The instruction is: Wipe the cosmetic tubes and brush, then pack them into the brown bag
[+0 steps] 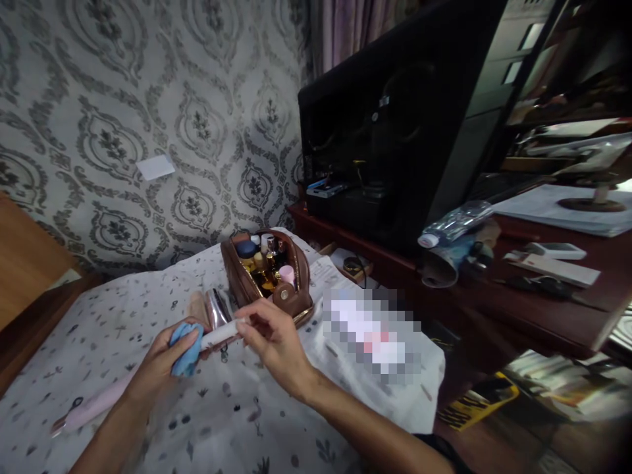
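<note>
My left hand (165,359) is closed around a small blue cloth (186,349), pressed against one end of a slim white tube (222,334). My right hand (269,336) pinches the other end of that tube with its fingertips. Both hands hover over a patterned white bedsheet (99,329). Just behind them stands an open brown leather toiletry bag (291,299) packed with several small bottles and jars. A shiny silver tube (217,307) lies against the bag's left side.
A pink slim object (91,408) lies on the sheet at the lower left. A dark wooden desk (533,316) to the right carries a black speaker box (395,131), a plastic bottle (454,227), remotes and papers. Patterned wallpaper fills the background.
</note>
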`<state>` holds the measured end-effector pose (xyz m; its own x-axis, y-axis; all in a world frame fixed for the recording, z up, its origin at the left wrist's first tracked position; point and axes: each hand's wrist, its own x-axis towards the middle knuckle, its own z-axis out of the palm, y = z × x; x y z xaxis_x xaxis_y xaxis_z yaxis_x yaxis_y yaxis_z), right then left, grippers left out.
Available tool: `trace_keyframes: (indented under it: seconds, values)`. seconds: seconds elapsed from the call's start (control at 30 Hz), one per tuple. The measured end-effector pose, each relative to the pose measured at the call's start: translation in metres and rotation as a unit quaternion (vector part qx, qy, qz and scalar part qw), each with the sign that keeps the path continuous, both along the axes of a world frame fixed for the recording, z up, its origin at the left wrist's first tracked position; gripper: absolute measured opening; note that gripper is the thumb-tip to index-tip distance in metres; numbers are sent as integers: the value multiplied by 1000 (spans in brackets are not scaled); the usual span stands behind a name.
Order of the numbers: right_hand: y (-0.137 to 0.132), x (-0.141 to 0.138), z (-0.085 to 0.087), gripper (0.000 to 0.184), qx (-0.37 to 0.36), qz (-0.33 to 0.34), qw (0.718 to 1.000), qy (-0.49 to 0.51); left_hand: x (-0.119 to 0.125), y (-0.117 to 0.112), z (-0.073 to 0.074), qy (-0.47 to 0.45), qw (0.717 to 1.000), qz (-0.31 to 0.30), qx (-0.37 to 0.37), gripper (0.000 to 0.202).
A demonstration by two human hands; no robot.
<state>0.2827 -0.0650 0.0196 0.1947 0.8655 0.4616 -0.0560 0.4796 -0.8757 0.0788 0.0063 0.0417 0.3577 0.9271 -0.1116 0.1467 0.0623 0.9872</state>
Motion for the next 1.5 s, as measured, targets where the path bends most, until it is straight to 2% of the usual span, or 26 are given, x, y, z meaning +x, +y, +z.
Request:
trace_keyframes:
  seconds: [0.1,0.2,0.27,0.33,0.4,0.47,0.53,0.6,0.67,0.73,0.83,1.07,1.17,1.33,1.5]
  values:
    - [-12,22,9,26,-20,0,999,47,22,-2,10,48,996,-72,32,46]
    - [-22,43,16,28,-52,-1,996,78,43,-4,19,119,980,-131,95,42]
    - [-28,56,20,28,-63,-18,996,66,55,-6,25,171,961,-151,153,42]
    - [-33,70,25,27,-60,-43,996,41,66,-7,31,228,931,-144,245,42]
    - [-37,83,30,25,-44,-81,996,11,73,-5,34,294,874,-118,369,43]
    - [-39,96,36,22,-21,-124,992,-14,77,0,35,361,786,-94,492,43]
    - [-38,107,42,20,3,-161,987,-31,77,6,34,405,702,-88,580,44]
    - [-34,117,47,19,21,-184,982,-44,75,10,31,418,652,-87,627,42]
    - [-28,124,51,19,31,-194,978,-63,72,11,29,413,632,-89,650,39]
    - [-20,129,54,19,39,-190,977,-85,70,10,26,401,627,-89,662,36]
    - [-7,132,55,18,45,-170,976,-128,69,9,21,377,638,-82,667,34]
    - [31,124,65,6,25,-68,957,-282,70,11,13,356,658,-77,659,34]
    - [47,121,74,7,17,0,937,-348,68,14,10,353,667,-85,651,37]
    - [65,115,79,14,9,123,883,-454,66,17,7,347,675,-93,645,41]
    - [70,105,73,17,-12,174,846,-503,69,19,8,334,673,-86,655,39]
